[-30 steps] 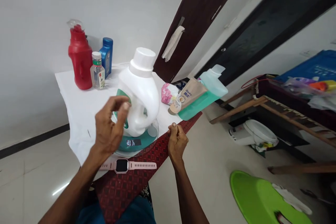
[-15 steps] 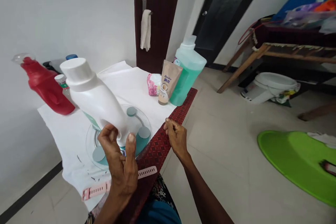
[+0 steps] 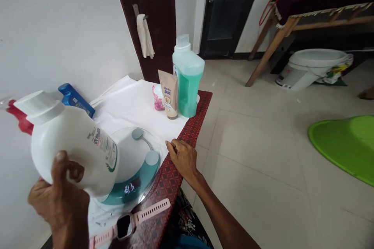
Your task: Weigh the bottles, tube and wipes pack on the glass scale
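My left hand (image 3: 62, 194) grips a large white detergent bottle (image 3: 78, 148) by its handle, thumb through the opening. The bottle leans to the left, its printed label facing me. Its base hides part of the round glass scale (image 3: 152, 179); I cannot tell whether they touch. Digits glow on the scale's display (image 3: 132, 187). My right hand (image 3: 184, 159) rests at the table's red patterned edge, fingers curled with nothing visible in them. A pink-strapped smartwatch (image 3: 125, 225) lies in front of the scale.
Across the white cloth (image 3: 128, 97) stand a green liquid bottle (image 3: 188, 81), a beige tube (image 3: 169, 95) and a pink packet (image 3: 157, 97). At the left are a blue bottle (image 3: 76, 99) and a red bottle (image 3: 20, 118). A white bucket (image 3: 306, 70) and a green object (image 3: 344, 144) are on the floor.
My left hand has moved the white bottle leftward and turned it, so its label and the scale's display now show. My right hand stays curled by the edge. The view has shifted.
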Demonstrator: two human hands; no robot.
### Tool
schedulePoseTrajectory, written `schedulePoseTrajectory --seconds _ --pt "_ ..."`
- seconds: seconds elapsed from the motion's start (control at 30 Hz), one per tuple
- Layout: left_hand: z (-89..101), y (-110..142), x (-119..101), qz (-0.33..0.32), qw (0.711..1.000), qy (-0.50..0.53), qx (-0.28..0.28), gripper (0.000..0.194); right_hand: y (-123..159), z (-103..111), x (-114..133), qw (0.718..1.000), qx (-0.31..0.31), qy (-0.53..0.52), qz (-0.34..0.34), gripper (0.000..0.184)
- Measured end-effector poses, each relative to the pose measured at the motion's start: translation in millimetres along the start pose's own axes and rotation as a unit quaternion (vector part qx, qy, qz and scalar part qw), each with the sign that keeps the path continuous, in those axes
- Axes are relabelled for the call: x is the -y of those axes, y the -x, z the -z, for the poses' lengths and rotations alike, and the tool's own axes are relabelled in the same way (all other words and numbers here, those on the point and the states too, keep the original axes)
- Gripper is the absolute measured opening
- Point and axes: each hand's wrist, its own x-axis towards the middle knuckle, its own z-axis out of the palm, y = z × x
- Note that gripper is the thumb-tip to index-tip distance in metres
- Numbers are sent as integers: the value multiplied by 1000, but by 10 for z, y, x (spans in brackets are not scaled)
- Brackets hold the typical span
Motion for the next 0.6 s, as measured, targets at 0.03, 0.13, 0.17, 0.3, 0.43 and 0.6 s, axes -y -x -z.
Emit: schedulePoseTrajectory --seconds 0.03,0.13,0.17,0.3,0.43,0.6 --pt "-22 -71 -54 21 999 18 -19 31 1 -3 -1 1000 0 3 2 50" --pt "-189 -299 -198 56 993 88 -61 39 -2 -19 -5 1000 -3 10 8 47" --pt "-280 -388 -225 46 991 110 -55 42 -4 -24 -7 1000 -6 12 10 47" --pt "-825 -795 -182 10 983 184 -14 47 -7 -44 -17 1000 -18 12 9 48" --pt "-1566 -1088 -10 62 981 183 11 48 -1 -43 -24 999 -36 6 13 49" --pt "-2393 -1124 189 116 973 189 56 51 -2 -22 -16 998 -59 15 22 50"
